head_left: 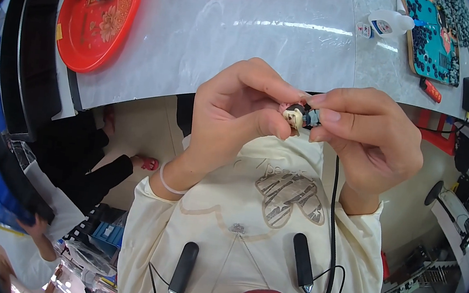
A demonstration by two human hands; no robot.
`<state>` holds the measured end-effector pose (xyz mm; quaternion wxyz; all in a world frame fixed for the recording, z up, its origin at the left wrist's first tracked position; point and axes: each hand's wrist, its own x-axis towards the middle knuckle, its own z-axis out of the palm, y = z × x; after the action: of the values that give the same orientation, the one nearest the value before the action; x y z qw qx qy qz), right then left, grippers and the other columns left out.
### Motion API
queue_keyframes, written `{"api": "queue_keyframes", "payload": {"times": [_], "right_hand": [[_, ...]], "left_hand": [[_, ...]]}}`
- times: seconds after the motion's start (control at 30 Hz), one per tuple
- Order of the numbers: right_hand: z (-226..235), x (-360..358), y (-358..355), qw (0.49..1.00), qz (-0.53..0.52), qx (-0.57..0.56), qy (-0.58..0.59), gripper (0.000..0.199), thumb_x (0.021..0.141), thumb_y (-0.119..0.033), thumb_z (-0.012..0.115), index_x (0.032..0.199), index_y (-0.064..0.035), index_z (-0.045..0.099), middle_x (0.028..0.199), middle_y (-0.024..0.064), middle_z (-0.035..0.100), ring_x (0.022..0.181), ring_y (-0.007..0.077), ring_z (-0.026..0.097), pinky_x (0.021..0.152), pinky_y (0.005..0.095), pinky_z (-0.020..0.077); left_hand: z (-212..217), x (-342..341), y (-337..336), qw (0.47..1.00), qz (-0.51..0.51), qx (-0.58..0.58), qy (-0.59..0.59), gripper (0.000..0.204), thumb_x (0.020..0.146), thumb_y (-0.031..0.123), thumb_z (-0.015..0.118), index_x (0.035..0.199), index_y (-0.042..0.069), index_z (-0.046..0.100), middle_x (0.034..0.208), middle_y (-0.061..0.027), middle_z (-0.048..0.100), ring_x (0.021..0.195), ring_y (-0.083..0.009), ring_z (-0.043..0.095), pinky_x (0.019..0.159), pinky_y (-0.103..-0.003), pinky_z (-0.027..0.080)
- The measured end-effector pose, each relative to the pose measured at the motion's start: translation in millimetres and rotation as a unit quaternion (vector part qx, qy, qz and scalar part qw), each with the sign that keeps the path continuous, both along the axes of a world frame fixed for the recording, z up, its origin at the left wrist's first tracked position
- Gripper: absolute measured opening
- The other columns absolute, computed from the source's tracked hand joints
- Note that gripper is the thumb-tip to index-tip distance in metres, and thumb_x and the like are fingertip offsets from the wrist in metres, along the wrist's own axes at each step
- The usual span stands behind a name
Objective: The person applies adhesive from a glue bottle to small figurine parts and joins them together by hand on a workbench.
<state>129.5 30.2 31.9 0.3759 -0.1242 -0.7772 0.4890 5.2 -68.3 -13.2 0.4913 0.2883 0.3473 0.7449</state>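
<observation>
The person holds a tiny moulded figurine (299, 117), with a pale face, black hair and a bluish body, pinched between both hands just in front of the chest, below the near edge of the pale grey marbled table (212, 38). The left hand (232, 117) closes its thumb and fingertips on the head end, and the right hand (367, 136) clamps thumb and forefinger on the body end, so the two hands meet on the piece with fingertips almost touching. Handling so small a piece well seems to call for light, steady pressure, with the grip kept close to the point where the hands meet so that nothing slips or snaps. On the table, well apart from the hands, lie a round red plastic tray (101, 13) holding small charms, a white squeeze bottle (387, 23) and a teal board covered in dark beads (435, 36).
</observation>
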Motion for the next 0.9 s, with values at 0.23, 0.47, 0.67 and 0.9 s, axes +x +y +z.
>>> {"api": "queue_keyframes", "payload": {"times": [0.23, 0.47, 0.67, 0.9], "right_hand": [[0.3, -3.6, -2.1, 0.997, -0.020, 0.072, -0.012, 0.013, 0.060, 0.009, 0.064, 0.071, 0.0062, 0.056, 0.072, 0.0195, 0.058, 0.058, 0.0182, 0.059, 0.047, 0.0215, 0.0486], [-6.5, -4.6, -4.7, 0.997, -0.042, 0.064, -0.007, 0.014, 0.057, 0.012, 0.062, 0.070, 0.0066, 0.058, 0.071, 0.0153, 0.058, 0.056, 0.0174, 0.060, 0.049, 0.0219, 0.0498], [-11.6, -4.7, 3.7, 1.000, -0.010, 0.027, 0.000, 0.014, 0.059, 0.010, 0.063, 0.071, 0.0051, 0.057, 0.070, 0.0138, 0.057, 0.054, 0.0165, 0.059, 0.047, 0.0204, 0.0481], [-13.0, -3.0, 12.6, 0.996, 0.059, -0.037, -0.061, 0.040, 0.051, -0.025, 0.073, 0.079, -0.0002, 0.060, 0.078, 0.0107, 0.049, 0.067, 0.0172, 0.048, 0.057, 0.0241, 0.0382]], "left_hand": [[7.7, -0.8, -2.0, 0.996, -0.004, -0.094, 0.010, 0.036, 0.062, 0.026, 0.070, 0.082, 0.002, 0.053, 0.075, -0.0050, 0.052, 0.064, -0.0099, 0.053, 0.059, -0.019, 0.046], [8.3, 2.4, 0.2, 0.995, 0.027, -0.097, 0.005, 0.028, 0.065, 0.019, 0.069, 0.081, 0.001, 0.054, 0.072, -0.0047, 0.051, 0.064, -0.0100, 0.053, 0.060, -0.020, 0.046], [3.5, -0.6, 0.7, 0.998, 0.022, -0.057, 0.008, 0.022, 0.065, -0.003, 0.065, 0.086, -0.003, 0.058, 0.076, -0.0063, 0.051, 0.067, -0.0110, 0.053, 0.061, -0.022, 0.046], [5.0, -4.7, 0.9, 0.994, -0.012, -0.083, 0.072, 0.042, 0.068, 0.034, 0.064, 0.086, -0.002, 0.052, 0.074, -0.0072, 0.053, 0.062, -0.0127, 0.055, 0.052, -0.022, 0.048]]}}
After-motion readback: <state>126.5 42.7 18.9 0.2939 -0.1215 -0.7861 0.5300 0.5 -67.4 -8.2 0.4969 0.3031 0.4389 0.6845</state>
